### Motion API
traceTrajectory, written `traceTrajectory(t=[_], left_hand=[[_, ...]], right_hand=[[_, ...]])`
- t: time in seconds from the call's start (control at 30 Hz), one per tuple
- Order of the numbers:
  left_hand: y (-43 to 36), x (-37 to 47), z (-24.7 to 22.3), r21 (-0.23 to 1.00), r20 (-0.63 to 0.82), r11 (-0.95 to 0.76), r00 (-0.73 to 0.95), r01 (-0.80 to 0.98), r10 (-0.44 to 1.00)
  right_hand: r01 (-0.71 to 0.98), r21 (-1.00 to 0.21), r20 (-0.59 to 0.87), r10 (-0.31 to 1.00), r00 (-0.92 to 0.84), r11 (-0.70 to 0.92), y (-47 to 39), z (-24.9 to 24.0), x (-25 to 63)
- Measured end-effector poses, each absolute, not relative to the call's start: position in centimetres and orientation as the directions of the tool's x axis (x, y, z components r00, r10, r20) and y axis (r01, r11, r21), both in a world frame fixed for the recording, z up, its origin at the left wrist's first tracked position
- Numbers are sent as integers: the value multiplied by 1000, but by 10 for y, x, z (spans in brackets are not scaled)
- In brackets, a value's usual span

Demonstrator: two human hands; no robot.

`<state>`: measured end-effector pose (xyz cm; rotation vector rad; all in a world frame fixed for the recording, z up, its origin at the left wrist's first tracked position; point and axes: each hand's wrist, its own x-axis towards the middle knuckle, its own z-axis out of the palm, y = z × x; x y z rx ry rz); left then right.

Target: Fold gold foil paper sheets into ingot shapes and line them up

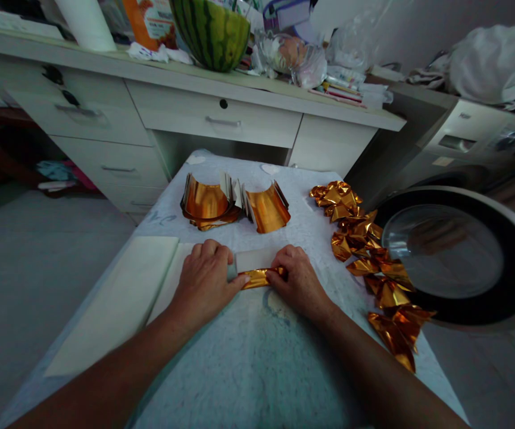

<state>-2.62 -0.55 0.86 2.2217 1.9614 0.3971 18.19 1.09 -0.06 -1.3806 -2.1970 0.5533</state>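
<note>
A sheet of gold foil paper (256,278) lies in front of me, its near edge folded or rolled into a shiny band and its pale backing showing beyond. My left hand (206,271) grips the left end of the band, thumb pressed on the foil. At the right end, my right hand (297,279) is closed on the same band, fingers curled over it. Farther back sit two curved stacks of gold foil sheets, the left stack (206,201) and the right stack (267,205). Several folded gold foil pieces (384,262) form a row along the right side.
A pale cloth (248,369) covers the table. White paper sheets (114,292) lie at left. Behind stands a white drawer desk (257,122) with a cut watermelon (212,36) and clutter. An open washing machine door (453,256) sits close to the table's right edge.
</note>
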Motion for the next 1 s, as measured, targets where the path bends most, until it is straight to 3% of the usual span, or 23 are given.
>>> traceTrajectory(t=[0.37, 1.0], left_hand=[[-2, -23, 4, 402, 43, -71, 58, 913, 997], [-7, -20, 4, 356, 92, -108, 81, 928, 992]], right_hand=[[727, -551, 179, 910, -375, 409, 12, -1, 181], [756, -548, 165, 932, -323, 359, 13, -2, 178]])
